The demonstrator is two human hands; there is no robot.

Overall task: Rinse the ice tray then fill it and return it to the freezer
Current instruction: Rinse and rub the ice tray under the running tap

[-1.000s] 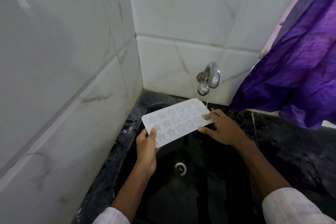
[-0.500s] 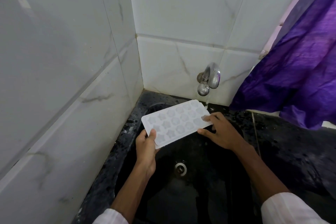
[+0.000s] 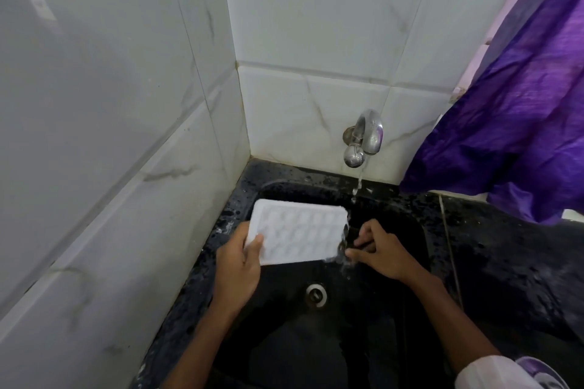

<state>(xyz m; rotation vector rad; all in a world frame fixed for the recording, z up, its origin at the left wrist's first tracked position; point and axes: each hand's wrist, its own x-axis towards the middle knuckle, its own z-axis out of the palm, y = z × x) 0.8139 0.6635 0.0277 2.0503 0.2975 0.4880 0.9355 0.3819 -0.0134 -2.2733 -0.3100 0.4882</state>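
Observation:
The white ice tray (image 3: 298, 235) hangs tilted over the black sink (image 3: 395, 309), its moulded side facing me. My left hand (image 3: 238, 265) grips its left end, thumb on top. My right hand (image 3: 377, 251) is at the tray's right end with fingers curled; whether it holds the edge is unclear. Water spills off that right edge. A thin stream runs from the chrome tap (image 3: 363, 139) and falls just right of the tray's far corner.
White marble-look tiles wall in the sink on the left and behind. A purple curtain (image 3: 512, 123) hangs at the right over the wet black counter (image 3: 505, 249). The drain (image 3: 316, 294) lies below the tray.
The tray has dropped lower into the sink and tilted toward me, and water now pours off its right edge. My right hand slid off the tray's top to its right end.

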